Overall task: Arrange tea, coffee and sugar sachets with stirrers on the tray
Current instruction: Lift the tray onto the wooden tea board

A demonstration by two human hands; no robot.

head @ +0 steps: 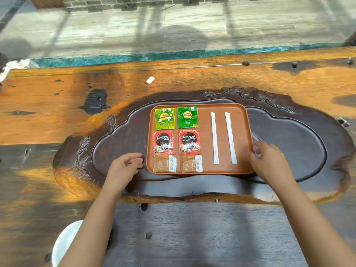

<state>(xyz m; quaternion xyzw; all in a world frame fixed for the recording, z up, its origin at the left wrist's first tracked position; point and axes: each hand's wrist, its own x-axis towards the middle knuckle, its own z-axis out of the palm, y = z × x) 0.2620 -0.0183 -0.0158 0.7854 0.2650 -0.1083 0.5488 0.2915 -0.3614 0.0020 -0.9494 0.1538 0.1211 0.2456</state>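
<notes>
Six sachets [177,139] and two stirrers [222,138] laid out on tray [244,120]; left hand [125,166] loosely curled and empty, right hand [269,160] seemingly touching the rim; final squaring remains

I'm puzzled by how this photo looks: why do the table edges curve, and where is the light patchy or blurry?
Head view: the wide-angle lens bows the table edges; sunlight falls in bright orange patches with dark shadow bands between, and the near part lies in shade; the right hand is slightly motion-blurred at the fingers, while the sachet print on the tray reads fairly sharp.
</notes>
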